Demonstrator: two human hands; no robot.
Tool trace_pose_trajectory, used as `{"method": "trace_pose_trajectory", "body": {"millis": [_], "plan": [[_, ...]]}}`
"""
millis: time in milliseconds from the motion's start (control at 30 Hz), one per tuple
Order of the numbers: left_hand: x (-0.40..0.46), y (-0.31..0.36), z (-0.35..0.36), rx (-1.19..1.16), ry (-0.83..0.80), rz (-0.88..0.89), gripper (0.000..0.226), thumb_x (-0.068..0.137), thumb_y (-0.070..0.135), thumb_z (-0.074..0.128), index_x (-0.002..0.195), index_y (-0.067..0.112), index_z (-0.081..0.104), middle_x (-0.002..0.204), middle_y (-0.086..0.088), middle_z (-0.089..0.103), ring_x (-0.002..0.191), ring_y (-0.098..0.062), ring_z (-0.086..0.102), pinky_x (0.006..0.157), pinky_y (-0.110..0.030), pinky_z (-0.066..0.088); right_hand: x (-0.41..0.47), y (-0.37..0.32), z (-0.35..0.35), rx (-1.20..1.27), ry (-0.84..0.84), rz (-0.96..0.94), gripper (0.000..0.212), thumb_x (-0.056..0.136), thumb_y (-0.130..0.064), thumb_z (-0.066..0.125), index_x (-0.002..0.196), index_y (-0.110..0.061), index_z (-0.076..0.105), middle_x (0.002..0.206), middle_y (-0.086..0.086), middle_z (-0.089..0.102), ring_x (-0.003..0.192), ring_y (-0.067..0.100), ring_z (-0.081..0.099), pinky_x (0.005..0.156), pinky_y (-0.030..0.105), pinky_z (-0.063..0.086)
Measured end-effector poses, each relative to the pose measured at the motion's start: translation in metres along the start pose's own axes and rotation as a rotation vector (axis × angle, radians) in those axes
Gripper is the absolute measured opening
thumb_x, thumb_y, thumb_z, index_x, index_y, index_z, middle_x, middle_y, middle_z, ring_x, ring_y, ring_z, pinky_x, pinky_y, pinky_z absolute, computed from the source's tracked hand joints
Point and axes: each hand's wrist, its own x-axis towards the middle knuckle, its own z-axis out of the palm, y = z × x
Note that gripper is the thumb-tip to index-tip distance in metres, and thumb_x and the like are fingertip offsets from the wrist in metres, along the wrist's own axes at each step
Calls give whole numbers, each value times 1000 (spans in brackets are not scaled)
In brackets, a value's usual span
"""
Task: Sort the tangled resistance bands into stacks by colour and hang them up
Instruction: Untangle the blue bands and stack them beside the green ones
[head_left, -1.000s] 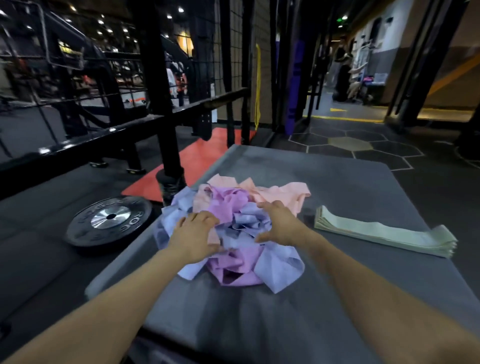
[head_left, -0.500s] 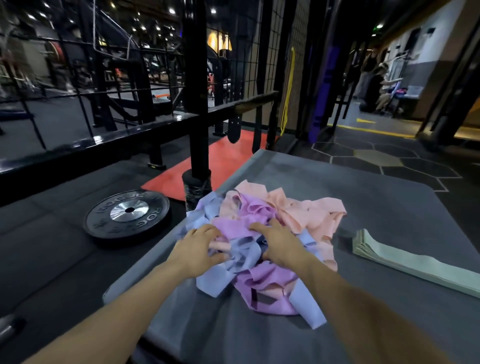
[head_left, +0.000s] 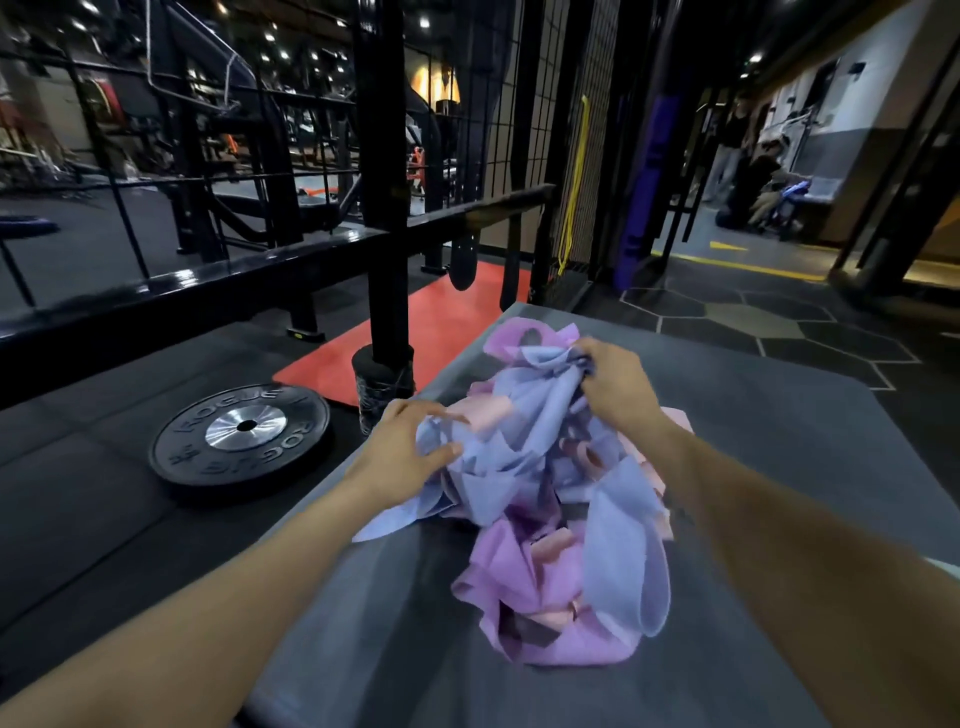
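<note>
A: Between the two sets of fingers sits the tangle of bands (head_left: 561, 499), heaped on the grey desk (head_left: 779, 415) with blue, purple and pink loops knotted through each other.

B: What is different from half a second back?

A: The right hand (head_left: 615, 384) has risen from the top of the heap. Its fingers now pinch a bunched blue band (head_left: 550, 364) and hold it up on the far side, so the blue strip is stretched upward out of the pile. The left hand (head_left: 400, 452) has shifted too: its fingers curl round a blue fold on the near-left edge, seemingly pinning the rest down.

B: So the sorting has moved on?

A: Probably one blue band is being teased free. Purple and pink loops still hang off it below the right fingers, so it is not separated yet, and nothing is hung up. The pale green stack seen earlier to the right has almost left the view; only a light sliver shows at the right edge.

B: And around the heap?

A: The desk top is a dull grey padded surface. Left of the left fingers, on the dark rubber floor, lies a black weight plate (head_left: 241, 441). Beyond it is an orange mat (head_left: 415, 332), with a black rack post (head_left: 384, 208) rising at its near edge. Past the right fingers are hexagon-patterned floor tiles (head_left: 753, 317) and, far off, blurred people near a wall.
</note>
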Motion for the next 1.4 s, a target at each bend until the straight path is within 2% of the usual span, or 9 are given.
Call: {"method": "trace_pose_trajectory", "body": {"millis": [167, 500, 633, 800, 1000, 1067, 1133, 1267, 1400], "plan": [[6, -2, 1, 28, 15, -44, 49, 84, 26, 68, 128, 17, 49, 124, -7, 42, 112, -24, 49, 88, -26, 37, 21, -2, -12, 79, 145, 22, 45, 81, 4, 41, 113, -17, 64, 112, 15, 65, 103, 32, 60, 83, 28, 44], [6, -11, 8, 0, -21, -80, 58, 78, 24, 75, 128, 15, 48, 136, -6, 39, 107, -15, 47, 86, -19, 34, 47, -30, -27, 235, 269, -26, 32, 86, 0, 43, 111, -11, 60, 105, 12, 61, 91, 26, 57, 71, 20, 39], [6, -13, 14, 11, -52, -107, 58, 78, 27, 74, 129, 14, 48, 129, -5, 48, 111, -23, 51, 91, -31, 44, 27, -28, -10, 134, 35, -61, 39, 89, 0, 46, 126, -11, 54, 120, 15, 58, 108, 29, 55, 85, 23, 40], [0, -12, 17, 55, -50, -98, 58, 80, 29, 71, 130, 15, 46, 130, -2, 47, 102, -15, 50, 81, -21, 36, -19, -1, 23, -47, -514, -144, 56, 88, -4, 55, 140, -17, 41, 139, 6, 49, 123, 24, 49, 99, 22, 33], [-2, -3, 23, 78, 24, -58, 53, 83, 25, 69, 130, 12, 49, 135, -4, 44, 103, -18, 52, 86, -21, 38, -44, 17, 13, 51, -208, 45, 91, 70, -8, 75, 145, -17, 24, 131, 15, 34, 114, 33, 47, 87, 32, 40], [-4, 5, 28, 76, 28, -66, 49, 84, 21, 67, 129, 12, 50, 132, -3, 42, 95, -19, 54, 87, -25, 42, -54, 25, 15, 14, -123, 162, 81, 70, -17, 79, 135, -7, 32, 124, 15, 37, 109, 33, 50, 81, 33, 41], [-5, 11, 34, 76, 16, -53, 48, 83, 21, 68, 128, 14, 51, 131, -3, 43, 97, -22, 56, 91, -34, 45, -64, 29, 20, -12, -261, 202, 63, 66, -27, 79, 115, -1, 48, 106, 12, 50, 94, 29, 55, 75, 33, 45], [-10, 23, 38, 100, -38, -8, 48, 83, 18, 66, 129, 14, 51, 131, -4, 46, 101, -24, 57, 91, -32, 45, -75, 22, 38, -20, -340, 85, 28, 72, -17, 70, 61, -20, 44, 73, 5, 51, 71, 22, 46, 60, 28, 34], [-11, 24, 31, 130, -23, 21, 47, 84, 20, 66, 128, 13, 52, 129, -5, 48, 110, -22, 54, 90, -25, 40, -61, 1, 24, 33, -167, 13, 20, 76, -12, 52, 56, -13, 46, 66, 12, 50, 65, 29, 45, 56, 30, 33]]}}
